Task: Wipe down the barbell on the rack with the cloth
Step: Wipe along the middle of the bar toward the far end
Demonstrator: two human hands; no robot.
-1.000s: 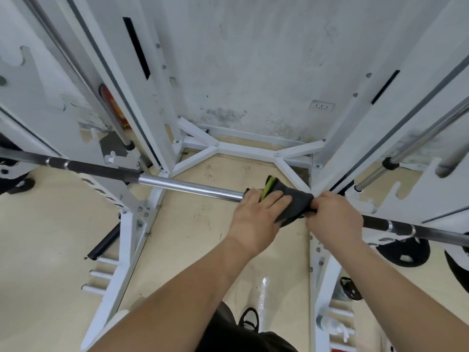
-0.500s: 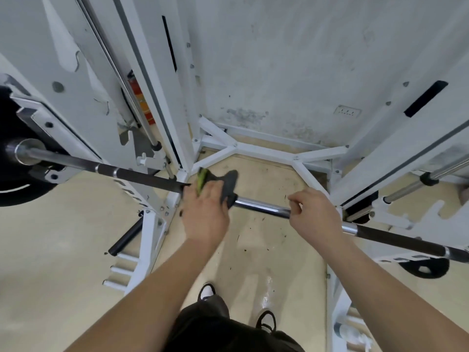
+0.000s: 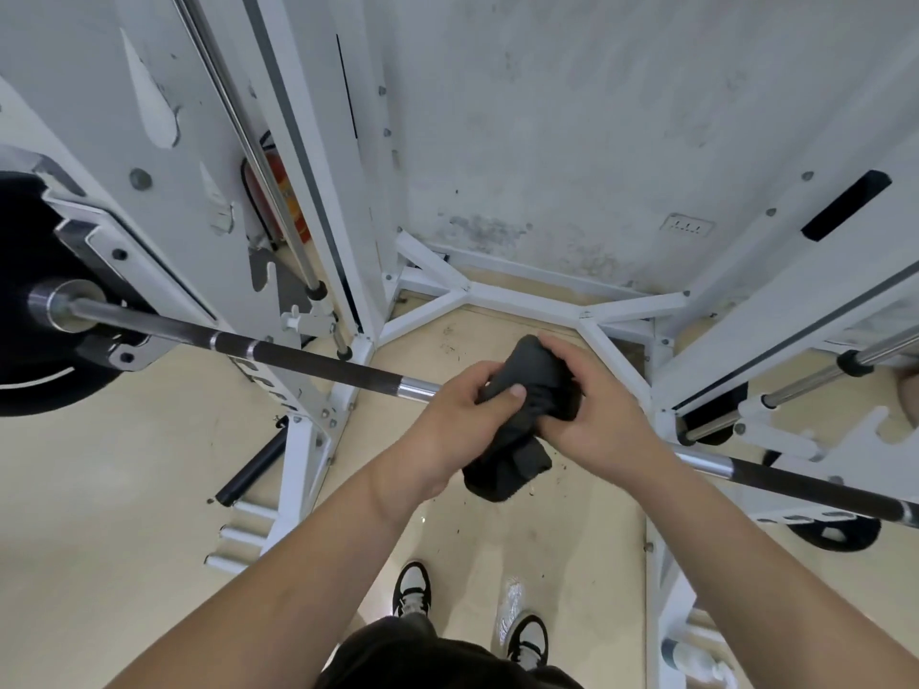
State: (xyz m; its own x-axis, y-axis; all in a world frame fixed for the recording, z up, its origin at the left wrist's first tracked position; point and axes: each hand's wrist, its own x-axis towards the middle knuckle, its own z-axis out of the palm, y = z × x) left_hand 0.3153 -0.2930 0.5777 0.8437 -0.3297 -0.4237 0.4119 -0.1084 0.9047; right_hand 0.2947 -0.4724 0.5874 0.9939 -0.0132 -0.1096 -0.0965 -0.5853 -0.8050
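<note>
Both your hands are clenched on the cloth. Left hand: fingers curled round it, thumb pressed on top. Right hand: fingers wrapped over its upper fold. The cloth is dark and bunched up between the two hands, with a loose wad hanging below them.

The hands and cloth sit right over the middle of the barbell. The bar runs in under your left hand at its chrome section and comes out past your right wrist. Can't tell if the cloth is wrapped round the bar or only held in front of it; that stretch is hidden.

The barbell lies across the white rack, tilted in this view: left end high, right end low. A black weight plate is on the left sleeve. The right end runs out of frame.

Containers:
- Red fire extinguisher, upright behind the left rack column, mostly hidden.
- White bottle, low by the right rack leg, partly cut off. Contents not readable.

Another black plate sits low on the right, under the bar. Bare storage pegs stick out at the rack's lower left. Your shoes are on the beige floor. The wall behind is scuffed, with a socket low down.
</note>
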